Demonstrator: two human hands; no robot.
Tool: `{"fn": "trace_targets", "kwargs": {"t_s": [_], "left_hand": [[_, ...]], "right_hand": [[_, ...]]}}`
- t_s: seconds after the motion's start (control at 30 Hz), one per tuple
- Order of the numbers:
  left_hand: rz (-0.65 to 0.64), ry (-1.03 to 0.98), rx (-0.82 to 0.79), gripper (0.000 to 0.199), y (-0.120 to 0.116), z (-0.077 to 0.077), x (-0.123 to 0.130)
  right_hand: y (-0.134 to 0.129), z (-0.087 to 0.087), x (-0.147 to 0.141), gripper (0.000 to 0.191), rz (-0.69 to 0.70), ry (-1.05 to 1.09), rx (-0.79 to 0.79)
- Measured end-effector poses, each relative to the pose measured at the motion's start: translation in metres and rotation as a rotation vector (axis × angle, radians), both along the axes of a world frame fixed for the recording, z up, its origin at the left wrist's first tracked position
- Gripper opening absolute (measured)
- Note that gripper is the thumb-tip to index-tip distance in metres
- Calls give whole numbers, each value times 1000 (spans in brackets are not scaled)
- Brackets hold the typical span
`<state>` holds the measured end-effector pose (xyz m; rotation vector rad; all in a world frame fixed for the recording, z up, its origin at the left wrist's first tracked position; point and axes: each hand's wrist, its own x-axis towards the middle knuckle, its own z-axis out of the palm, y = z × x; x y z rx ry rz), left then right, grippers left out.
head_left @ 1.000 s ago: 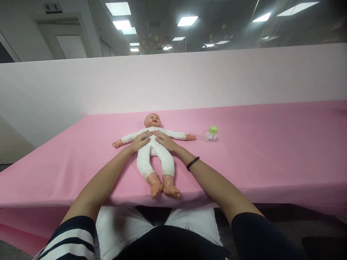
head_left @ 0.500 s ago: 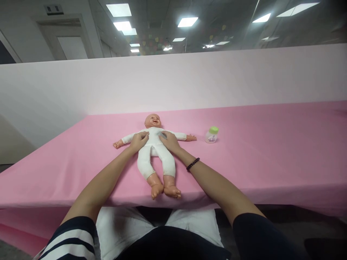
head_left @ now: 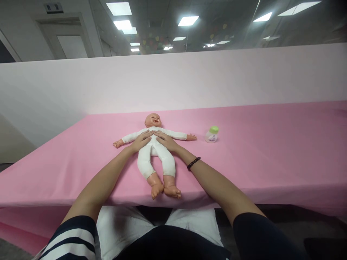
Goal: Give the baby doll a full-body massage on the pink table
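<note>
A baby doll (head_left: pixel 157 151) with a white cloth body lies on its back, head away from me and feet toward the table's near edge. Its arms are spread to both sides. On the left of its belly rests my left hand (head_left: pixel 142 141), open, fingers stretched toward the middle. My right hand (head_left: pixel 166 141) lies open on the other side of the belly, its fingertips close to those of the left. Both palms are turned down and hide part of the torso. A dark beaded bracelet (head_left: pixel 193 163) circles my right wrist.
To the right of the doll's hand stands a small clear jar (head_left: pixel 211 135) with a green lid. Pink cloth (head_left: pixel 260 151) covers the table and hangs over its near edge. Behind it rises a white partition (head_left: pixel 189 81) with glass above.
The fingers of both hands have moved inward over the doll's belly and straightened out flat. The doll and the jar have stayed in place.
</note>
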<state>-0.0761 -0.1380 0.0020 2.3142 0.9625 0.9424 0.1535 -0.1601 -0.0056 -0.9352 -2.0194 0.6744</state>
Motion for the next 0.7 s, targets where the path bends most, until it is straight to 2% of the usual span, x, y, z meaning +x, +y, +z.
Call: {"fn": "trace_targets", "kwargs": {"t_s": [0.13, 0.27, 0.37, 0.5, 0.57, 0.7], "left_hand": [[96, 31, -49, 59, 8, -7, 0], [292, 16, -153, 63, 11, -10, 3], [390, -22, -158, 60, 9, -8, 5], [383, -79, 16, 39, 2, -4, 6], [358, -96, 88, 37, -2, -3, 7], [224, -134, 116, 38, -7, -3, 9]], "right_hand": [[11, -5, -1, 56, -83, -69, -103], [12, -6, -5, 69, -196, -50, -161], [6, -2, -7, 66, -321, -27, -141], [-2, 2, -9, 35, -472, 25, -9], [-3, 3, -10, 17, -496, 62, 47], [-5, 3, -11, 17, -342, 145, 102]]}}
